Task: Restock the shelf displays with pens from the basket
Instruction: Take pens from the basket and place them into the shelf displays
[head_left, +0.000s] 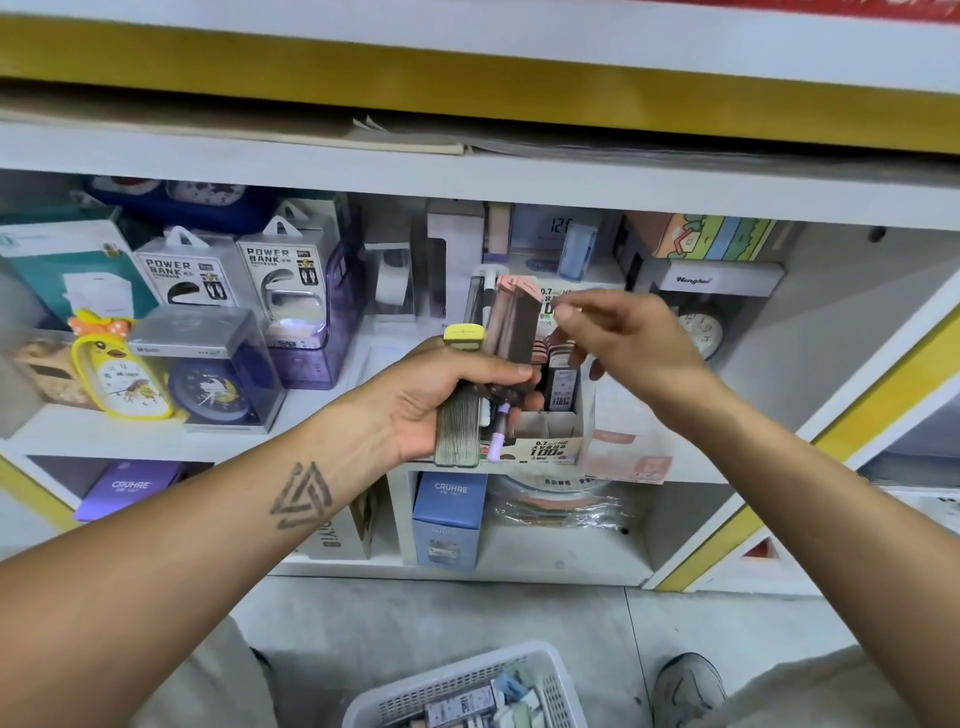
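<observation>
My left hand (441, 397) grips a bundle of flat packs (511, 325): a pink-topped stack, a green pack with a yellow cap (460, 415) and a purple-tipped pen (497, 439). It holds them upright in front of the white display box (553, 441) on the shelf. My right hand (618, 338) hovers above that box at the top of the pink stack, thumb and forefinger nearly together; whether they pinch anything is unclear. Several small packs stand inside the box. A white basket (550, 670) of packs sits on the floor below.
The shelf (156, 434) holds power bank boxes (291, 280), a yellow duck clock (122, 371), a round alarm clock (701, 332) and other boxes. Blue and purple boxes (449, 514) stand on the lower shelf. My shoe (688, 688) is beside the basket.
</observation>
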